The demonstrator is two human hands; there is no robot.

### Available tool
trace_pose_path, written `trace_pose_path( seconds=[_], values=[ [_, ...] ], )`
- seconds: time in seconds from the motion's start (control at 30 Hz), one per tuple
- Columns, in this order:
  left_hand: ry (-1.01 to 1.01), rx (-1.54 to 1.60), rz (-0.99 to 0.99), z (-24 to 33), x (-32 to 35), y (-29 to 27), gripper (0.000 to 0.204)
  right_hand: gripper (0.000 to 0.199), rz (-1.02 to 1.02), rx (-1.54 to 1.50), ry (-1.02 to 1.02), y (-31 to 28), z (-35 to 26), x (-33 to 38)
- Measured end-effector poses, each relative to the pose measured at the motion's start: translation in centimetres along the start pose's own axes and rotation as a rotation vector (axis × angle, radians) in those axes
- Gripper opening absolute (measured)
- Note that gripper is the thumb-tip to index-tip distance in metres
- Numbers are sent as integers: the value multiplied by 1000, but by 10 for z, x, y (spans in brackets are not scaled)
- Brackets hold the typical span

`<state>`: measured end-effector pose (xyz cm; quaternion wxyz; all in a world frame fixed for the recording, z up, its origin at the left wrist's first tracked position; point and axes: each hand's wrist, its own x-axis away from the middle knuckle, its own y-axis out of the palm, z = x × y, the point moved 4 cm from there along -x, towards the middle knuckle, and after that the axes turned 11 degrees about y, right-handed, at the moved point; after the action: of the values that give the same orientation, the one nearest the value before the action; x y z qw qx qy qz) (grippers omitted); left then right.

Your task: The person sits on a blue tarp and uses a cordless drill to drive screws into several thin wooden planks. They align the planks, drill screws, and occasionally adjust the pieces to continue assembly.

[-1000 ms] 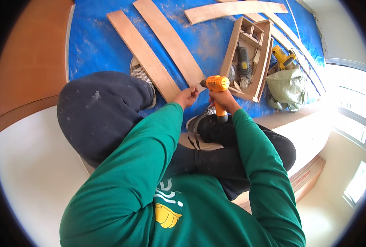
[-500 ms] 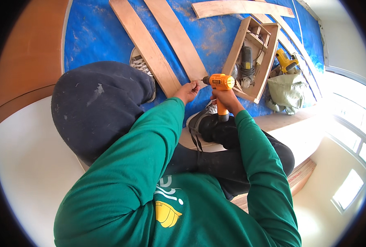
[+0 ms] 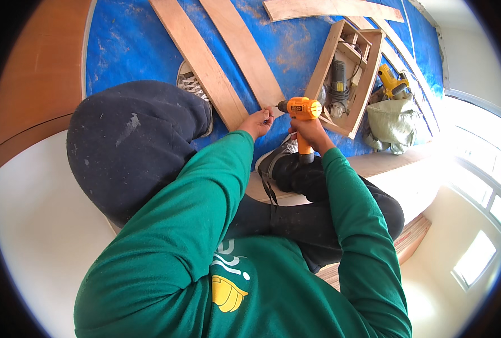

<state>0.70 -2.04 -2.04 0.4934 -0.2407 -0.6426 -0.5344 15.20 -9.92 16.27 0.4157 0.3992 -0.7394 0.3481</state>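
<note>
1. The right hand [image 3: 311, 130] wraps the grip of the orange cordless drill [image 3: 301, 108]; its body lies level, nose pointing left.
2. The left hand [image 3: 257, 121] pinches closed at the drill's tip, over the long brown wooden plank [image 3: 245, 53] on the blue tarp [image 3: 132, 45].

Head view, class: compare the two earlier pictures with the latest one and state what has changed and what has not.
Very little. The whole view drifts slightly, which suggests the head moved. The right hand still grips the orange drill, its tip at the end of the wooden plank, and the left hand still pinches at that tip. Nothing was picked up or let go; the wooden box and blue sheet lie unchanged.
</note>
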Motion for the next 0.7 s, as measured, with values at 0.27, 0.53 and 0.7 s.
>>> trace_pose_path(
  seconds=[0.27, 0.53, 0.7],
  values=[
    [11, -76, -20, -12, -26, -14, 20, 32, -13, -13, 21, -3, 6, -8],
    [516, -613, -110, 63, -42, 50, 19, 28, 65, -15, 9, 3, 8, -12],
    [750, -1043, -472, 90, -5, 232, 25, 27, 148, 168, 46, 1, -1, -8]
  ],
)
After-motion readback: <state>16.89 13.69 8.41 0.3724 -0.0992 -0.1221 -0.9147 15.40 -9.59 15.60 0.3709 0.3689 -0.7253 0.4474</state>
